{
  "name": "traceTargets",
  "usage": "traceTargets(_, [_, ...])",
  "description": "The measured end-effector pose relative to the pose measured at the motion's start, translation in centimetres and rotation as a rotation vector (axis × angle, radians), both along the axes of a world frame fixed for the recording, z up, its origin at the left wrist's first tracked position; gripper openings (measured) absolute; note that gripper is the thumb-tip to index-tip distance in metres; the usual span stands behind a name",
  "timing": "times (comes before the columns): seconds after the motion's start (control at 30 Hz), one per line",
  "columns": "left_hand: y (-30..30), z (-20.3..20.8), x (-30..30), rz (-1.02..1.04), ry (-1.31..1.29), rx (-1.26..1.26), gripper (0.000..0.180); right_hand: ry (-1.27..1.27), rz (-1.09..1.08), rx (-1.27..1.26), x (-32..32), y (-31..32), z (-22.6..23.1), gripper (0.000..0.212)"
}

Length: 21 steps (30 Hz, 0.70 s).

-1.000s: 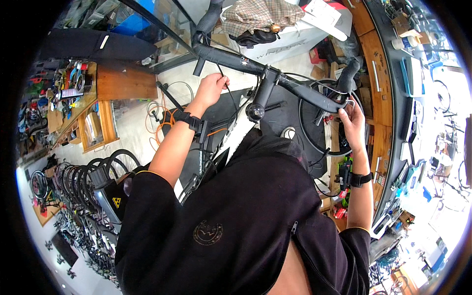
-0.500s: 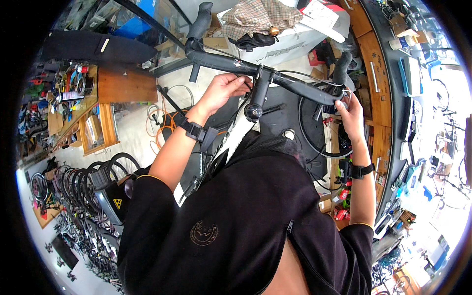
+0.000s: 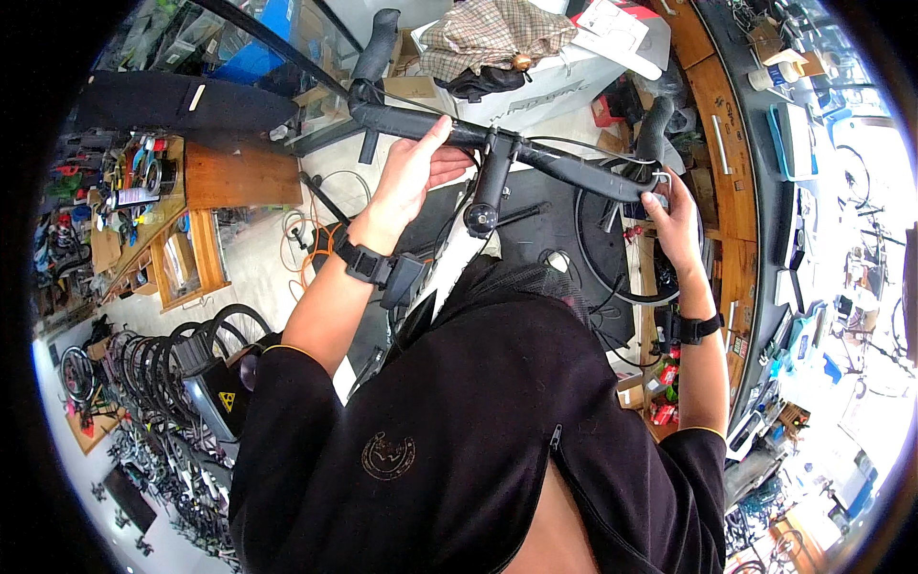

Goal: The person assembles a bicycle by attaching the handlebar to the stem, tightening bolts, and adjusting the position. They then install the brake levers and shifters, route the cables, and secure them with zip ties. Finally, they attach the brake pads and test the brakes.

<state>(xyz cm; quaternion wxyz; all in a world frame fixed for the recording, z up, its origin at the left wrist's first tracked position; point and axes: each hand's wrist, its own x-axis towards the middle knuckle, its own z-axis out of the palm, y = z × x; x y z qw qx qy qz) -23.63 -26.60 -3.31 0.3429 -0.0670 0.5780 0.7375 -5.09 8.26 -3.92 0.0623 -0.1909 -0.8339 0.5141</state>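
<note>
A black drop handlebar [image 3: 583, 170] runs across in front of me, clamped by a black stem [image 3: 493, 176] above a white bike frame [image 3: 448, 263]. Just left of the stem, my left hand [image 3: 413, 177] is open, its thumb against the bar and its fingers stretched out below it. My right hand [image 3: 675, 225] is closed around the bar's right end, with the thumb on the near side; its fingertips are partly hidden. Close to those fingers a pale cable end [image 3: 660, 176] sticks out. Dark brake hoods [image 3: 376, 48] rise at both ends of the bar.
A wooden bench [image 3: 244, 177] with tools stands at the left, and drawers [image 3: 717, 143] line the right. Beyond the bar sits a white box [image 3: 550, 105] under a checked cloth [image 3: 497, 38]. Orange hose [image 3: 304, 263] lies on the floor. Several wheels [image 3: 158, 359] stand lower left.
My left hand has gone from a pinch beside the stem to an open hand, its thumb up on the bar. The handlebar has shifted slightly left in view. My right hand stays at the bar's end.
</note>
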Motion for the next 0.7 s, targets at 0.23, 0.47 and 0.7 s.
traceTargets(0.23, [0.4,-0.4,0.0,0.04,0.036,0.005,0.049,0.015,-0.061,-0.176,4.7,1.9,-2.7,0.049])
traceTargets(0.47, [0.4,-0.6,-0.1,-0.005,0.031,-0.031,0.045,-0.041,-0.22,-0.168,11.4,3.3,-4.0,0.035])
traceTargets(0.7, [1.4,-0.4,-0.7,-0.034,0.016,-0.089,0.045,-0.097,-0.299,-0.158,17.1,4.3,-4.6,0.033])
